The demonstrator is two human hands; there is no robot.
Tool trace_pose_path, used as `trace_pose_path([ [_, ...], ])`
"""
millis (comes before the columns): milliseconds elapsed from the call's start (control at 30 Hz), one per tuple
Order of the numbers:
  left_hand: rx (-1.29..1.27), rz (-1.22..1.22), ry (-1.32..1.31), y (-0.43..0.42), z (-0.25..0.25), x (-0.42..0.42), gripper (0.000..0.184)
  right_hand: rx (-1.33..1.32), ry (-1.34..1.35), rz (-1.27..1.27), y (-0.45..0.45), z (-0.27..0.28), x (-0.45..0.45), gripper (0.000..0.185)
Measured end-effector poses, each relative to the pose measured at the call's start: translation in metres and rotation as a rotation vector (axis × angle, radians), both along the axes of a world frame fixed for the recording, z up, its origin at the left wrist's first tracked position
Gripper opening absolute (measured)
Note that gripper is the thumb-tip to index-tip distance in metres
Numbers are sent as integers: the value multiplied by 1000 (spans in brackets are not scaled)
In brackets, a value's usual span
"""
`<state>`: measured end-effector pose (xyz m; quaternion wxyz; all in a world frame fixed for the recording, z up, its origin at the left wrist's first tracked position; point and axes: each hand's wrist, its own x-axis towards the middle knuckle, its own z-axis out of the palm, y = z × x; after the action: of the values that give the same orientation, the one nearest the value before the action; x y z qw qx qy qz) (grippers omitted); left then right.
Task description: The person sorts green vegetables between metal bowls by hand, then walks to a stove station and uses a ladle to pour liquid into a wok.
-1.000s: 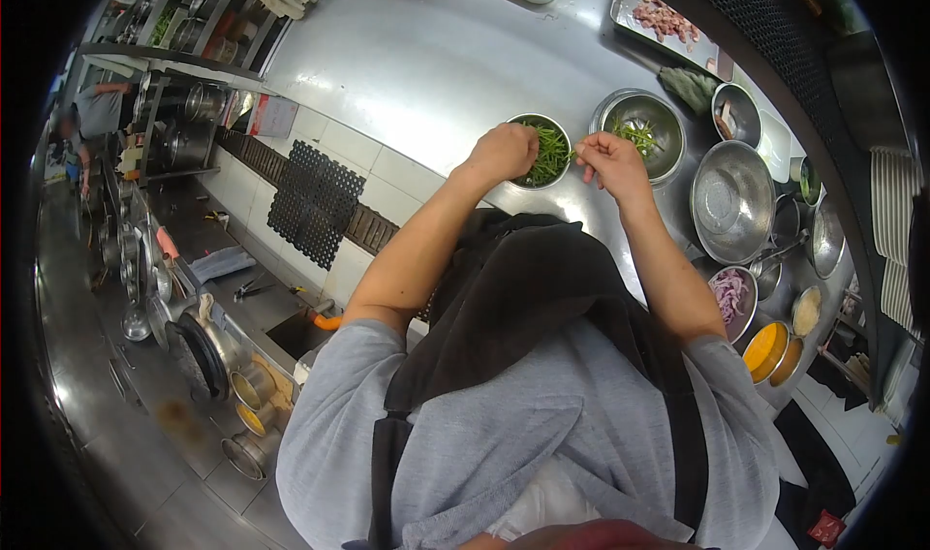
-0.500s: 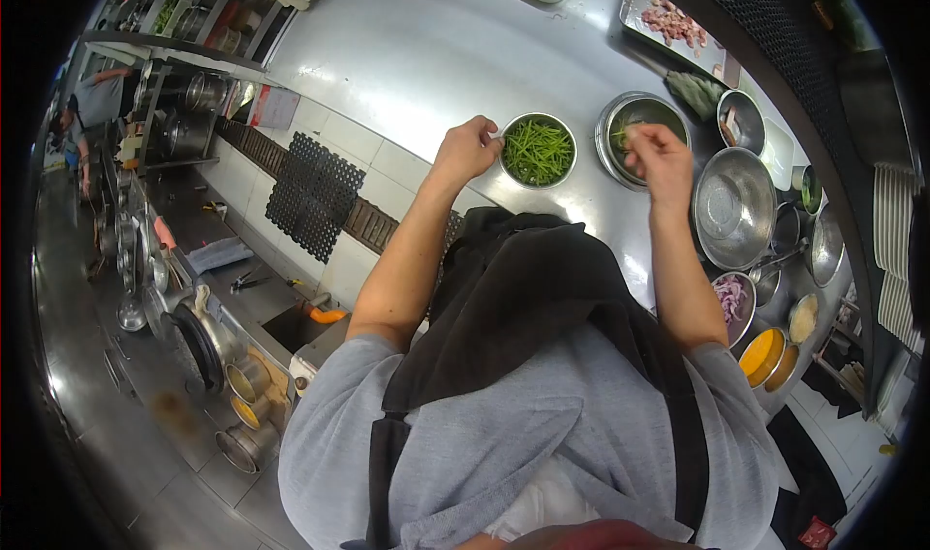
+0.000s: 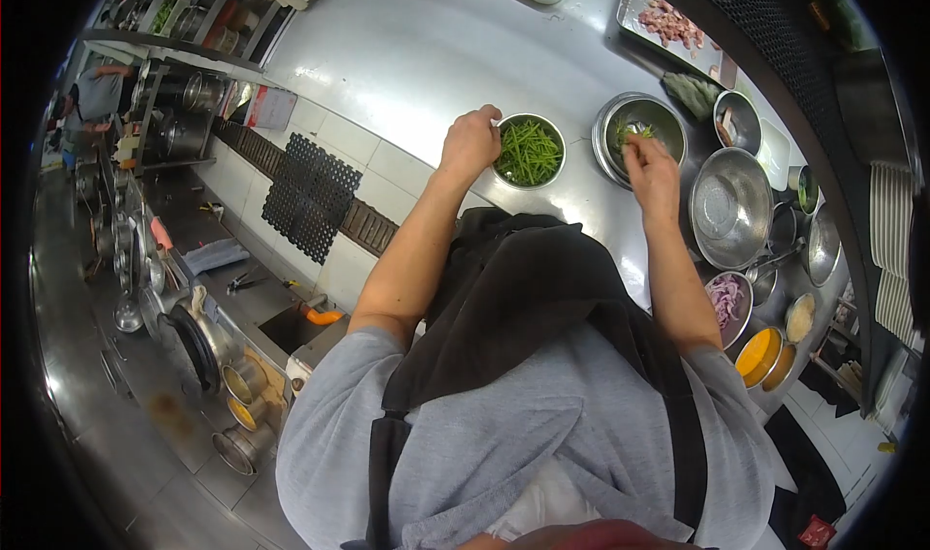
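Observation:
A small metal bowl (image 3: 560,167) filled with cut green stalks (image 3: 528,150) stands on the steel counter. My left hand (image 3: 472,146) is closed on its left rim, the fingertips partly hidden. To the right, a wider metal bowl (image 3: 601,143) looks stacked on another round vessel. My right hand (image 3: 655,174) reaches over its near side, fingers pinched together. A few thin green stalks (image 3: 630,129) show at the fingertips, inside that bowl; how many are between the fingers is hard to make out.
Right of my right hand are a large perforated metal bowl (image 3: 731,209), a bowl of sliced purple onion (image 3: 725,300) and an orange-yellow container (image 3: 759,358). A tray of cut meat (image 3: 670,25) lies at the back. Another person (image 3: 97,99) stands far left.
My left hand has closed in on the small bowl's rim, and that bowl sits slightly further left. My right hand has shifted slightly lower; more green stalks show beside its fingertips.

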<state>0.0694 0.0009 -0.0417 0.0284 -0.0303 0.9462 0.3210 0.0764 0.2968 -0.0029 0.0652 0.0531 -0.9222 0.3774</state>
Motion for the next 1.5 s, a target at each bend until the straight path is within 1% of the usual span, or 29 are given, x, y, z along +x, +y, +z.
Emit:
trace_pose_path([
  [67,-3,23,39,-7,-6,-1,20,42,2,133,-8,-14,9,16],
  [133,3,45,80,-10,-3,-2,20,111,-62,322,-19,-26,27,16],
  [200,242,223,61,-10,4,-3,22,70,-96,459,-28,-40,43,20],
  [233,320,275,35,-15,-4,-5,28,76,-96,453,-31,-44,43,20],
  [267,326,271,34,-19,-12,-3,28,108,-50,399,-33,-47,41,20],
  [300,295,312,131,-22,-19,-2,29,138,-3,348,-34,-49,37,21],
  [333,262,354,230,-27,-27,1,30,139,-3,349,-33,-50,32,21],
  [400,215,350,254,-36,-43,9,31,222,-56,300,-31,-52,21,21],
  [467,14,277,344,-41,-59,19,29,254,-12,276,-27,-63,8,18],
  [500,1,258,283,-40,-63,25,27,329,-57,287,-25,-67,1,17],
  [533,5,264,283,-39,-68,31,27,405,-103,298,-25,-71,-5,16],
  [567,-83,193,353,-37,-73,36,28,410,-101,303,-29,-77,-10,16],
  [600,-171,119,421,-37,-79,40,31,488,-139,285,-36,-84,-13,15],
  [633,-184,125,415,-36,-86,43,37,566,-176,266,-41,-90,-18,15],
  [767,-208,162,399,-35,-94,46,40,651,-133,326,-52,-103,-34,17],
  [867,-212,164,380,-36,-92,46,41,677,-195,328,-55,-96,-38,16],
  [967,-208,170,365,-35,-94,45,41,642,-209,373,-49,-74,-21,17],
  [1033,-255,176,390,-36,-97,44,41,137,-322,198,-45,-53,-10,15],
  [1067,-246,176,391,-36,-99,45,41,145,-322,194,-40,-38,-10,15],
  [1133,-264,174,398,-36,-100,45,42,-192,-326,-49,-24,-4,-14,15],
  [1200,-260,168,414,-35,-99,44,42,-220,-131,-156,-5,11,-28,17],
  [1233,-259,174,414,-35,-99,44,42,-119,-25,-164,3,15,-37,16],
  [1267,-261,178,410,-35,-98,45,42,-115,-18,-174,26,-2,-49,16],
  [1300,-261,179,406,-35,-98,45,42,260,21,-41,55,-32,-61,18],
  [1333,-259,176,413,-35,-99,45,42,633,59,99,70,-48,-68,21],
  [1367,-268,170,406,-37,-100,45,43,483,-23,42,66,-27,-68,27],
  [1400,-278,170,396,-38,-101,45,43,485,-17,51,62,-14,-75,27],
  [1467,-265,173,390,-38,-99,48,43,210,8,-21,59,-3,-70,24],
  [1500,-256,172,408,-37,-99,45,44,200,-80,-78,55,-1,-68,24],
])
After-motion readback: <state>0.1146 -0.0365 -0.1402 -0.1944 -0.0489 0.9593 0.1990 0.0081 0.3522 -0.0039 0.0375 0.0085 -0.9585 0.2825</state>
